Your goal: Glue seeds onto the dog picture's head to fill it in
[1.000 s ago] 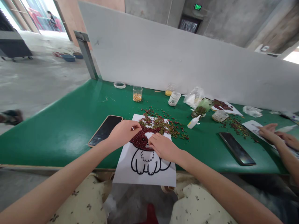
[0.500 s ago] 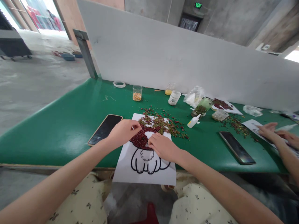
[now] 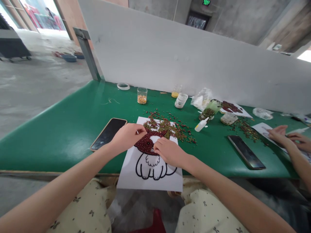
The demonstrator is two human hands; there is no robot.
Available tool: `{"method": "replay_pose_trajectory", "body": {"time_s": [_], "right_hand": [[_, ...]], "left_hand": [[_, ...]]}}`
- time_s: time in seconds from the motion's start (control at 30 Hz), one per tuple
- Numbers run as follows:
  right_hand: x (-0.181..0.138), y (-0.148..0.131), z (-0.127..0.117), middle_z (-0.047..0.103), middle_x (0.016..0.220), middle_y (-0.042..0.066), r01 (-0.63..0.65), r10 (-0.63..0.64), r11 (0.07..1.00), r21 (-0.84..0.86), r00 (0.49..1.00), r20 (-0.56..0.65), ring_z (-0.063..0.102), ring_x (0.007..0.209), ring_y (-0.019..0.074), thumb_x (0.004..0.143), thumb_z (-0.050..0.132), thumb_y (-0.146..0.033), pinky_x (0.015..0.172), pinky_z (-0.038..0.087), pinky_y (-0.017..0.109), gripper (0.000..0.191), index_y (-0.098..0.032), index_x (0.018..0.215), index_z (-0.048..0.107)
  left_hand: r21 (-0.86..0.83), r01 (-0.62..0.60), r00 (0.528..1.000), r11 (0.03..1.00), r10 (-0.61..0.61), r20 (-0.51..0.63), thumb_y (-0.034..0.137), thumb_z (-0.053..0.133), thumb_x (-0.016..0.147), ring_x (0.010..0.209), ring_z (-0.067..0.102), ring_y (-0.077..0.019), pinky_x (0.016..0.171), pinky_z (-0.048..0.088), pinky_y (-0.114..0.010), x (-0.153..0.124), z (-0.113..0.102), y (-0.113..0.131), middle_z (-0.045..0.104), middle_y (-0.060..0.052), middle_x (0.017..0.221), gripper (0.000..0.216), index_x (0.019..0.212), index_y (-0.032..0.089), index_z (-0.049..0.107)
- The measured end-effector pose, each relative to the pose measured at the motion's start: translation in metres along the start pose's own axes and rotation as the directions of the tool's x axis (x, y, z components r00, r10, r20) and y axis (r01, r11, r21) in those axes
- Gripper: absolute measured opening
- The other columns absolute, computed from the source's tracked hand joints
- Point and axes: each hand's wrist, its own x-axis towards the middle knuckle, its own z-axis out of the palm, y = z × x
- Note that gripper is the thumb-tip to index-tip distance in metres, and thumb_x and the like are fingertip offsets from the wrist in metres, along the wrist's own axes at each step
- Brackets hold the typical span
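Observation:
A white sheet with a printed animal outline [image 3: 150, 179] lies at the table's front edge, its lower end overhanging. Dark red beans [image 3: 143, 146] cover much of the animal's head, while the body is bare line drawing. My left hand [image 3: 128, 137] is pinched at the head's upper left; what its fingertips hold, if anything, is too small to see. Over the right side of the face, my right hand [image 3: 170, 150] has its fingers closed together, their tips pointing down at the paper. Loose green and red beans [image 3: 167, 127] are heaped across the sheet's top and onto the table.
Left of the sheet lies a phone [image 3: 108, 134]; another phone [image 3: 246, 152] is to the right. A glue bottle [image 3: 201, 125], a tipped green jar [image 3: 211, 110] and a cup of corn kernels [image 3: 142, 95] stand farther back. A co-worker's hands [image 3: 283, 136] are at far right.
My hands stay at nearly the same spots over the animal's head. The whole view has shifted very slightly. At far right, the co-worker's hands have moved a little.

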Motion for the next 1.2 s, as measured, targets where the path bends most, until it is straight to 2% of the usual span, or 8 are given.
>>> {"method": "replay_pose_trajectory", "body": {"time_s": [0.43,0.63,0.87,1.2], "right_hand": [[0.0000,-0.0010,-0.0029,0.056,0.088,0.008,0.006,-0.007,0.999,-0.041,1.000,-0.020,0.047,0.084,0.0181,0.091,0.042,-0.015,0.075,0.037,0.030,0.012,-0.014,0.089,0.053],[-0.0003,-0.0010,-0.0046,0.057,0.087,0.008,0.007,-0.005,0.998,-0.065,1.000,0.022,0.047,0.084,0.0184,0.091,0.042,-0.016,0.075,0.038,0.030,0.013,-0.013,0.087,0.055],[-0.0012,-0.0010,-0.0036,0.056,0.087,0.008,0.053,-0.054,0.998,-0.025,0.997,-0.055,0.046,0.083,0.0171,0.090,0.040,-0.012,0.076,0.039,0.030,0.015,-0.014,0.088,0.055],[-0.0020,-0.0011,-0.0024,0.057,0.087,0.008,0.052,-0.053,0.999,-0.014,0.997,-0.057,0.048,0.085,0.0167,0.090,0.040,-0.014,0.078,0.040,0.030,0.016,-0.014,0.089,0.057]], "left_hand": [[-0.002,-0.001,1.000,1.000,0.001,0.014,0.035,0.047,0.081,0.064,0.055,-0.0138,0.060,0.036,-0.025,-0.0002,-0.0017,0.0018,0.067,-0.001,0.076,0.025,0.074,0.019,0.065],[0.001,-0.001,1.000,1.000,0.001,0.021,0.035,0.047,0.081,0.064,0.055,-0.0140,0.058,0.035,-0.025,-0.0013,-0.0029,0.0044,0.067,-0.001,0.076,0.025,0.074,0.019,0.065],[0.007,-0.006,1.000,1.000,0.006,0.029,0.036,0.047,0.081,0.064,0.055,-0.0140,0.058,0.035,-0.025,-0.0008,-0.0019,0.0035,0.067,-0.001,0.076,0.025,0.075,0.020,0.065],[0.004,-0.006,1.000,1.000,0.006,0.026,0.036,0.047,0.081,0.064,0.056,-0.0138,0.058,0.035,-0.025,-0.0007,-0.0016,0.0032,0.068,-0.002,0.077,0.025,0.077,0.019,0.066]]}}
